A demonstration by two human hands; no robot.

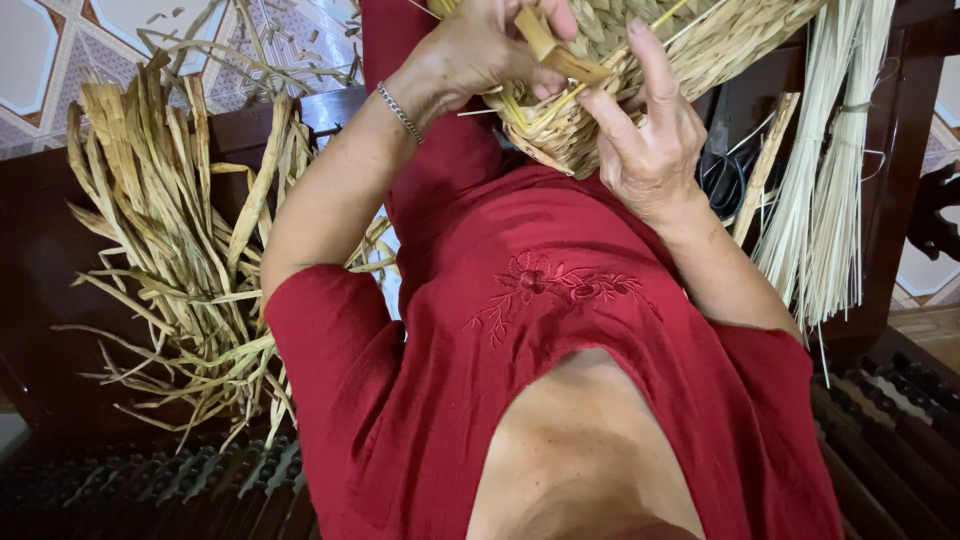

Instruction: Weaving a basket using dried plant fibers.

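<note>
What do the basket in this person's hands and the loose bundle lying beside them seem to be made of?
The basket looks woven from dried plant fibre, perhaps sedge or water hyacinth: tan, matte braided strands. The left hand pinches a flat strip of the same stuff; the right hand steadies the rim. The loose bundle seems to be dry, curling, straw-coloured leaves.

By your left hand (480, 50) the woven basket (640, 60) is yellow-tan; your dress (540, 330) is red with stitched flowers.

One head-worn view, looking steeply down the person's own chest, very close. Red blouse (520, 330) fills the centre; hands at the top edge, dried straw (170, 250) left.
</note>
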